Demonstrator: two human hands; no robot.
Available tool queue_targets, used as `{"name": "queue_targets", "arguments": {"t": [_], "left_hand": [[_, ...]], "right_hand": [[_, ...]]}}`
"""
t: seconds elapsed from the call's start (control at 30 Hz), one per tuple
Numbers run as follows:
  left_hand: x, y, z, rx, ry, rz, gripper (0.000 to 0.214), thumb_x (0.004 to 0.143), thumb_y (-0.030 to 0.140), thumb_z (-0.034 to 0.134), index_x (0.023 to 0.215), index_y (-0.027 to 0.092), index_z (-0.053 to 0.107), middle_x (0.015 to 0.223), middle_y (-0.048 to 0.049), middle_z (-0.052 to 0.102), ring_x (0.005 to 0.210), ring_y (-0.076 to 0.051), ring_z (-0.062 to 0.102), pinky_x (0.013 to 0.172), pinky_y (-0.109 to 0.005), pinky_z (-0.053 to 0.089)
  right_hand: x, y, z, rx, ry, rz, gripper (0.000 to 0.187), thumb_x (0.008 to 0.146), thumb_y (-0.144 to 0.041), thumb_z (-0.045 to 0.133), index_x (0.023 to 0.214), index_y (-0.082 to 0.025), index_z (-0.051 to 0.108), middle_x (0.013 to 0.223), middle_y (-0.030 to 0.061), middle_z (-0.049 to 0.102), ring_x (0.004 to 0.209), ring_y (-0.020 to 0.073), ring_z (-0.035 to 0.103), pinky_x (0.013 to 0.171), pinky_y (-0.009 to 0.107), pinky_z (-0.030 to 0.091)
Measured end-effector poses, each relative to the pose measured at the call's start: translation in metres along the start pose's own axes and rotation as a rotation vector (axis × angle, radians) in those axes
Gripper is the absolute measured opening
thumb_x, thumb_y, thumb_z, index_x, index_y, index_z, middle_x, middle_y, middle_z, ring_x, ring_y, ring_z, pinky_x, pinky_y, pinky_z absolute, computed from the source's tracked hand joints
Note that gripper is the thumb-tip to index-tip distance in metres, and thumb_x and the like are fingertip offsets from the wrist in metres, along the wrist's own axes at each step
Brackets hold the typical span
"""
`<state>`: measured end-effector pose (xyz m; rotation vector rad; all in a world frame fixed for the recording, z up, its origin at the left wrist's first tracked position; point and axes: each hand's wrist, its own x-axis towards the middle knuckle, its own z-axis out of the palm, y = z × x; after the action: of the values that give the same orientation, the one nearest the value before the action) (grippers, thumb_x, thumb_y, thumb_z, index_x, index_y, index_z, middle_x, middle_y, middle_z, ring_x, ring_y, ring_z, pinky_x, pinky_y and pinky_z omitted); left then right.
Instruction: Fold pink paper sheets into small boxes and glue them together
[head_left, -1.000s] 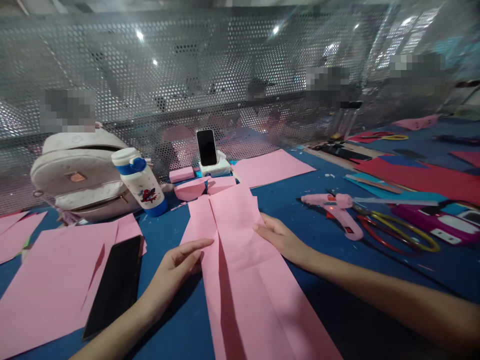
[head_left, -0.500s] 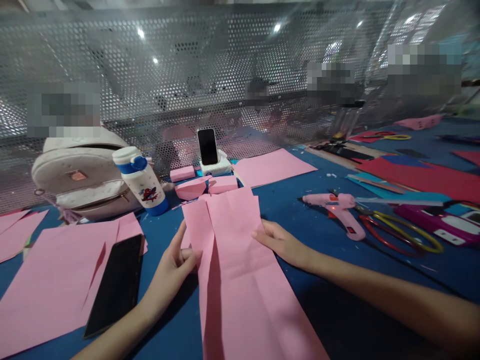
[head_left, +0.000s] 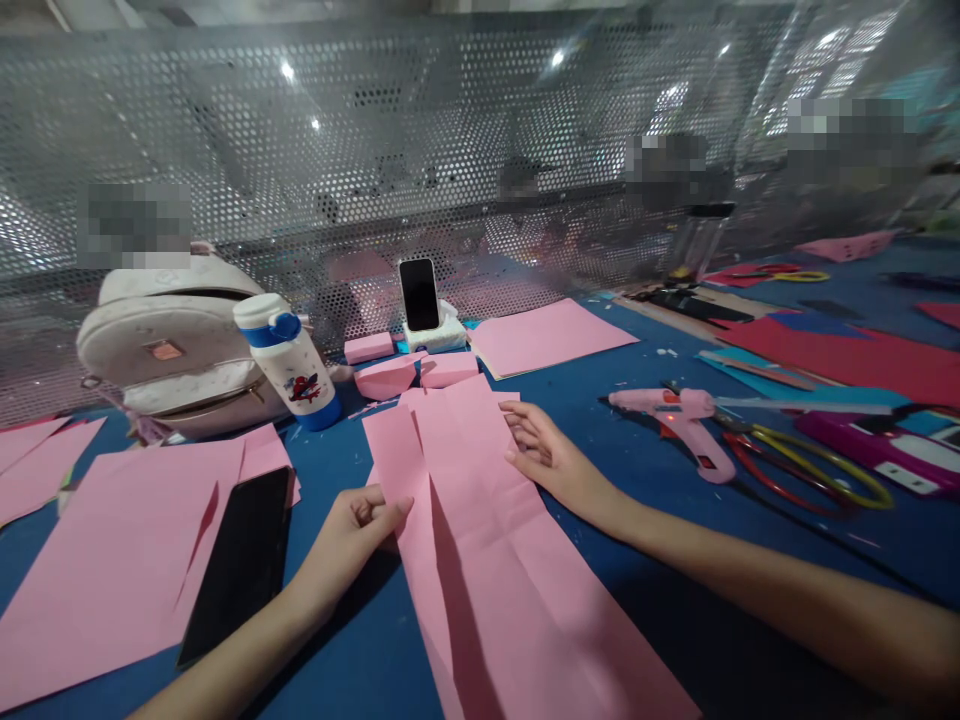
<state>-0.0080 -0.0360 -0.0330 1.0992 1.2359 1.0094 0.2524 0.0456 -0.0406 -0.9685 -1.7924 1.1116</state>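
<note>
A long pink paper sheet [head_left: 487, 540] with lengthwise creases lies on the blue table [head_left: 352, 640] in front of me. My left hand [head_left: 356, 530] pinches the sheet's left folded edge, fingers curled. My right hand [head_left: 547, 455] rests at the sheet's right edge, its fingers bent and touching the paper's border. Small folded pink pieces [head_left: 412, 372] lie just beyond the sheet's far end.
A black phone [head_left: 240, 560] lies on pink sheets [head_left: 112, 560] at the left. Behind stand a white bag [head_left: 172, 350], a blue-capped bottle [head_left: 289, 360] and a propped phone [head_left: 420, 295]. A pink glue gun [head_left: 675, 415] and scissors [head_left: 810, 460] lie right. A perforated metal screen [head_left: 450, 150] closes the back.
My left hand went from flat on the fold to pinching the paper's left edge. My right hand slid further up the right edge. The sheet shifted slightly.
</note>
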Motion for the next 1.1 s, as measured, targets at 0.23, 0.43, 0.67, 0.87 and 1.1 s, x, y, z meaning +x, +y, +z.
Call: {"name": "queue_targets", "arguments": {"t": [0.23,0.43,0.67,0.87,1.1], "left_hand": [[0.003,-0.006,-0.002,-0.113,0.066,0.013,0.045,0.071,0.053,0.079,0.063,0.015,0.055,0.056,0.0041,0.054,0.052,-0.009,0.053,0.058,-0.023,0.052],[0.005,-0.005,-0.008,-0.217,0.118,0.033,0.043,0.066,0.051,0.083,0.076,0.014,0.064,0.062,0.002,0.063,0.055,-0.009,0.06,0.068,-0.026,0.059],[0.006,-0.008,-0.012,-0.24,0.184,0.111,0.049,0.066,0.047,0.082,0.097,0.013,0.064,0.073,0.0011,0.068,0.066,-0.011,0.064,0.079,-0.03,0.059],[0.005,-0.008,-0.008,-0.162,0.178,0.172,0.034,0.069,0.04,0.078,0.078,0.016,0.055,0.052,0.0109,0.048,0.047,-0.004,0.045,0.058,-0.018,0.047],[0.006,-0.01,-0.008,-0.065,0.186,0.213,0.039,0.069,0.043,0.077,0.069,0.018,0.048,0.054,0.0102,0.042,0.049,-0.006,0.041,0.049,-0.017,0.032]], "right_hand": [[0.006,-0.002,-0.011,-0.217,0.102,-0.285,0.024,0.095,-0.03,0.053,0.118,-0.026,0.06,0.123,0.0088,0.056,0.116,0.0233,0.054,0.094,0.039,0.049],[0.007,-0.023,-0.014,-0.306,-0.133,-0.441,0.028,0.102,-0.032,0.044,0.095,-0.021,0.069,0.099,0.0074,0.068,0.101,0.0219,0.059,0.095,0.041,0.044],[0.007,-0.068,0.013,-0.126,-0.542,-0.082,0.036,0.1,-0.045,0.045,0.103,-0.016,0.067,0.102,0.0077,0.068,0.094,0.0184,0.063,0.084,0.032,0.048],[0.017,-0.055,0.047,-0.14,-0.676,0.004,0.024,0.093,-0.036,0.055,0.081,-0.016,0.062,0.074,-0.001,0.059,0.069,0.0121,0.053,0.066,0.024,0.04],[0.02,-0.045,0.069,-0.03,-0.609,0.023,0.018,0.091,-0.024,0.05,0.079,-0.015,0.06,0.075,-0.0008,0.059,0.071,0.0121,0.053,0.068,0.024,0.04]]}}
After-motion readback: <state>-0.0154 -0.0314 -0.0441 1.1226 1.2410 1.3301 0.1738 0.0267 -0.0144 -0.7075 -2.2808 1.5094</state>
